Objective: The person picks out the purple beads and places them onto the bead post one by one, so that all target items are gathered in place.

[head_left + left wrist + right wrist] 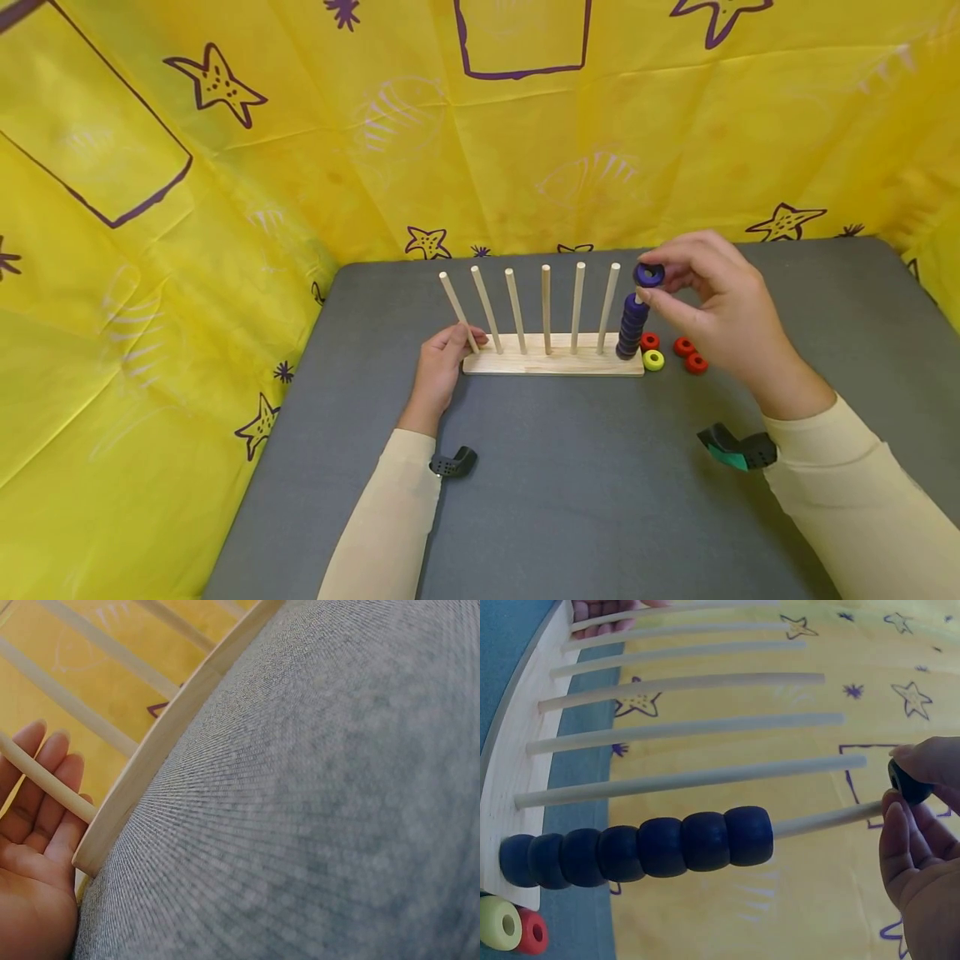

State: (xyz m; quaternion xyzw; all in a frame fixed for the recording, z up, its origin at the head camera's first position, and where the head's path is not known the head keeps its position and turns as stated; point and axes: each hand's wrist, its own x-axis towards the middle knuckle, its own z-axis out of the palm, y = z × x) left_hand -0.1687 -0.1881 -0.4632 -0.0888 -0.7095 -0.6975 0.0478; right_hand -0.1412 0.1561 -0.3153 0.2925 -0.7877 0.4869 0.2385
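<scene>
A wooden base (553, 362) carries several upright pegs on the grey table (570, 483). The rightmost peg (825, 820) bears a stack of dark blue rings (632, 327). My right hand (678, 287) pinches another blue ring (649, 275) just above that peg's tip; the right wrist view shows this ring (909, 785) between thumb and fingers. My left hand (450, 350) rests with straight fingers against the base's left end, by the leftmost peg (46, 784).
Loose rings lie right of the base: a yellow ring (653, 360) and three red rings (683, 346). Yellow patterned sheeting (225, 167) walls the table at the back and left. Wrist straps (738, 450) show on both sleeves.
</scene>
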